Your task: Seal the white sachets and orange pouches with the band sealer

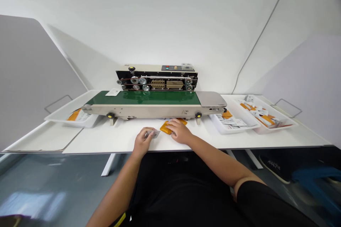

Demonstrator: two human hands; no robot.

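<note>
My left hand (144,142) is closed around a small, greyish see-through packet (156,134), its free corner pointing right. Just to the right, my right hand (181,132) has its bent fingers on an orange packet (165,128) at the table's surface; part of that packet is hidden under the fingers. Behind both hands stands a band sealing machine with a green conveyor belt (160,97). More orange and white material shows in part below the conveyor's front edge, beyond my right hand.
A white packet (113,92) lies on the belt's left end. A plastic bin (92,123) with an orange and white packet stands at left. Two more bins, a nearer one (239,130) and a farther one (289,124), hold several packets at right. The white table (106,143) ends close to my body.
</note>
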